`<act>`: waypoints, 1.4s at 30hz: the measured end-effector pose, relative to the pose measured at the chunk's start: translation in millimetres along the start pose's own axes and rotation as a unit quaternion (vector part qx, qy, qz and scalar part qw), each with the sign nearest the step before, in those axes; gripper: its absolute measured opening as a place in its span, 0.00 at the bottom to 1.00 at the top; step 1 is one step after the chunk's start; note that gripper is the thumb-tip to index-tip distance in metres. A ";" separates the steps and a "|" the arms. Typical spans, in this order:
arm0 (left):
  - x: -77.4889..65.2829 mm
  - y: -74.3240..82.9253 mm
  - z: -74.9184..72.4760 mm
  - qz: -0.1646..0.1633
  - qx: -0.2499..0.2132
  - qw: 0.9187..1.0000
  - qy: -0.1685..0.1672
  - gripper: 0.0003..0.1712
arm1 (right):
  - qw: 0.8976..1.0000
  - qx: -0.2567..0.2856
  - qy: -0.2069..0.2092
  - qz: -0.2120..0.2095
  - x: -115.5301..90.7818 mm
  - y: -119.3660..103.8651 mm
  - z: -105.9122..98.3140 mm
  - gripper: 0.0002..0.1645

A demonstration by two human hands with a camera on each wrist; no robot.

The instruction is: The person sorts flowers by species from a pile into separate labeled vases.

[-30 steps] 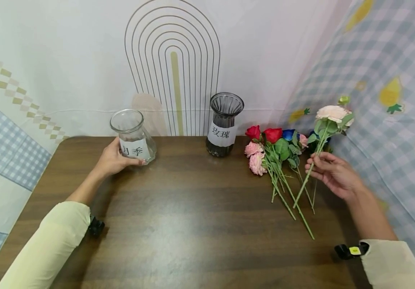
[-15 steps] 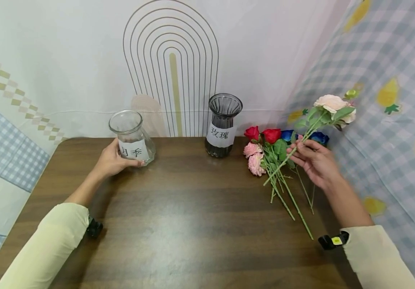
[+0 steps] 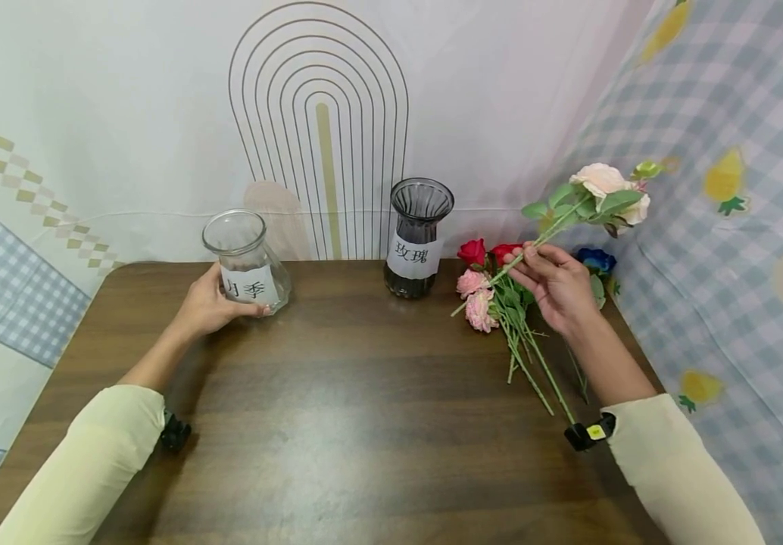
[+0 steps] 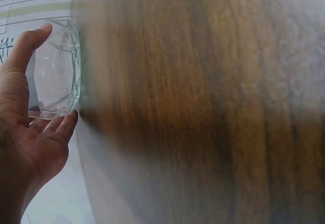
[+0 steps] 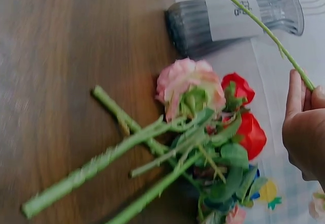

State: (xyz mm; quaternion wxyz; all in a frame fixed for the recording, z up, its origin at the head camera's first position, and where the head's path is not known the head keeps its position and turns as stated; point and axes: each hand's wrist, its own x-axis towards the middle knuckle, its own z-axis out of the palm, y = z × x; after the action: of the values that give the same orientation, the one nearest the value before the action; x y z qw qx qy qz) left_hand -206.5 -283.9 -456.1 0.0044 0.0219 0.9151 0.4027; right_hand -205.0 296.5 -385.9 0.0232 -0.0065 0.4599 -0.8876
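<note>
My left hand (image 3: 209, 304) grips the lower part of a clear glass vase (image 3: 236, 236) with a paper label, upright at the table's back left. Its thumb lies across the front of the glass in the left wrist view. Between thumb and fingers, my right hand (image 3: 555, 286) pinches the green stem of a cream-white flower (image 3: 601, 180). That flower slants, its bloom up to the right and the stem's bare end down to the left. Below it lies a pile of artificial flowers: pink blooms (image 3: 480, 310), red roses (image 5: 249, 135) and a blue rose (image 3: 596, 260), partly hidden by the right hand.
A smoky grey glass vase (image 3: 422, 219) with a paper label stands upright at the back middle, left of the pile. Patterned cloth (image 3: 725, 250) hangs along the right side, and a white cloth (image 3: 160, 136) behind the wooden table (image 3: 323, 424).
My right hand has moved left over the flower pile, carrying the cream-white flower, whose stem has tipped flatter. The left hand still holds the clear vase in place.
</note>
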 end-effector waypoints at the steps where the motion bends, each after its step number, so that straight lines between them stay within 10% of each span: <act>1: 0.1 0.2 0.1 0.000 0.000 1.000 0.000 0.52 | 1.000 0.008 0.000 -0.003 1.6 1.9 2.5 0.12; 42: -0.2 -2.1 0.6 0.000 0.006 1.000 -0.001 0.52 | 0.983 0.060 0.047 -0.167 26.9 50.7 138.7 0.07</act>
State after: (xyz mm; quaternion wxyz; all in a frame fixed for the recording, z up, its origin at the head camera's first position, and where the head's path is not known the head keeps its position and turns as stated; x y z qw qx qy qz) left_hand -206.3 -284.9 -458.0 0.0054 0.0220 0.9174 0.3973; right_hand -225.5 152.8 -347.6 -0.1470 -0.0400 0.3988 -0.9043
